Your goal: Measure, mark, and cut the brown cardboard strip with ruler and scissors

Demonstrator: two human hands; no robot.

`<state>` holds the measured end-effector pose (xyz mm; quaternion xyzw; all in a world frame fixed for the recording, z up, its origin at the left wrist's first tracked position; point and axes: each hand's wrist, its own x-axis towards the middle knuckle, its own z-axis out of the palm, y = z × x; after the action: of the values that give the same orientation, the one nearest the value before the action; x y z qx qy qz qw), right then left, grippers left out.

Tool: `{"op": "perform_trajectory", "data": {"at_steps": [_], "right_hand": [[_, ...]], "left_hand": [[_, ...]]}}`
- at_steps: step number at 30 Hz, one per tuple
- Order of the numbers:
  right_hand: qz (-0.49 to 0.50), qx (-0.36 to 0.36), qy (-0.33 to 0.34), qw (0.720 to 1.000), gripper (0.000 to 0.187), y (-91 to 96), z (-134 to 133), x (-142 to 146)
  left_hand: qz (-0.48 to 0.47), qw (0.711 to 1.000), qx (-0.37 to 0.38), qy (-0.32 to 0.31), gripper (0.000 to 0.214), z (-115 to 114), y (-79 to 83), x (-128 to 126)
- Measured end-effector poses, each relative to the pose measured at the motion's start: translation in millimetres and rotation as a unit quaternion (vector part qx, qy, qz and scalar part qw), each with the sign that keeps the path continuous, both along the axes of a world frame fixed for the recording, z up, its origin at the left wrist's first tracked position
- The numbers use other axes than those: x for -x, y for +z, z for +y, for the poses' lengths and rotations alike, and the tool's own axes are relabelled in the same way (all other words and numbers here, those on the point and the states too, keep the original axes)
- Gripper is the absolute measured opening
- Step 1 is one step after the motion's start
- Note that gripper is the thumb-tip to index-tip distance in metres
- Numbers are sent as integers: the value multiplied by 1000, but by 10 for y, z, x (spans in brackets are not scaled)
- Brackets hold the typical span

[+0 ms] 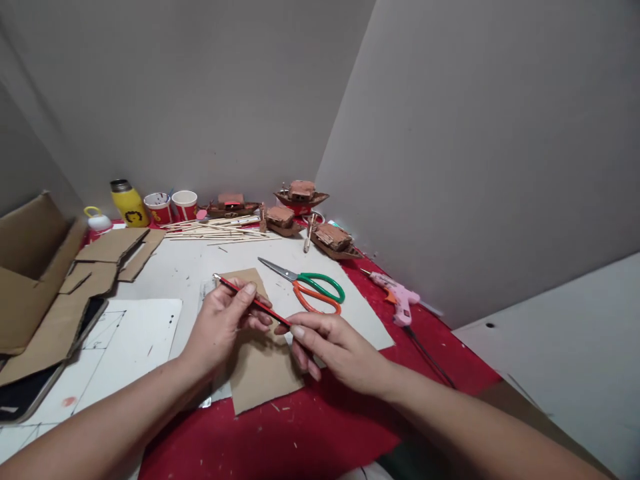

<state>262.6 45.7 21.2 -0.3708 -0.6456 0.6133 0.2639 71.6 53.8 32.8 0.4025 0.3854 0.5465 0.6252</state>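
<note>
From my head camera, I look down on my two hands with a red-and-black pencil (263, 308) held between them, above a piece of brown cardboard (265, 377). My left hand (225, 317) grips it near its silvery end, thumb laid along the top, and that end pokes out past my knuckles. My right hand (333, 340) pinches the other end between thumb and fingers, so the pencil slants down from left to right. The cardboard lies partly on a pale sheet (360, 327) and partly over the red surface (280, 440).

Just beyond my hands lie open scissors (295, 275) with one green and one orange handle. Off to the right, a pink glue gun (399, 298) rests on the red. At the back I see a heap of thin sticks (220, 231), four small brown model boats (334, 239), two red-and-white cups (185, 205) and a yellow bottle (130, 205). To my left are a paper with ruled lines (135, 340), cut cardboard pieces (95, 273) and an open cardboard box (30, 293).
</note>
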Motion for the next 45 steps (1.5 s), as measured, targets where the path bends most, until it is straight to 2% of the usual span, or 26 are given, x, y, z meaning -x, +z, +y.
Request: {"op": "perform_trajectory", "data": {"at_steps": [3,6,11,15,21,23,27,30,33,37,41,45], "right_hand": [[11,-10,1,1000,46,-6,83,54],[19,-15,18,1000,47,-29,137,129],[27,-22,39,999,50,-88,201,188],[71,61,67,993,48,-117,284,113],[146,155,115,970,40,-76,345,-40],[143,138,106,974,40,-55,327,-53],[38,19,99,994,39,-46,269,-46],[2,-23,89,996,40,-72,222,-35],[7,-31,84,996,43,-114,185,-15],[17,-3,55,998,47,-177,168,31],[20,-30,46,998,46,-198,182,51],[39,-15,48,998,43,-182,183,29]], "left_hand": [[45,998,-41,36,26,1,29,17],[70,995,-50,59,28,-29,46,2],[89,995,-32,26,31,-67,4,-51],[74,997,-20,-4,28,-44,1,-51],[52,998,3,43,29,35,40,-8],[58,996,4,61,30,55,24,1],[79,994,13,81,29,64,-20,-2],[93,992,18,84,31,41,-18,-28],[100,991,28,83,35,7,-8,-71],[98,992,41,68,39,-27,-58,-127],[90,994,36,50,38,-15,-116,-127],[95,990,33,95,35,46,-80,-54]]}}
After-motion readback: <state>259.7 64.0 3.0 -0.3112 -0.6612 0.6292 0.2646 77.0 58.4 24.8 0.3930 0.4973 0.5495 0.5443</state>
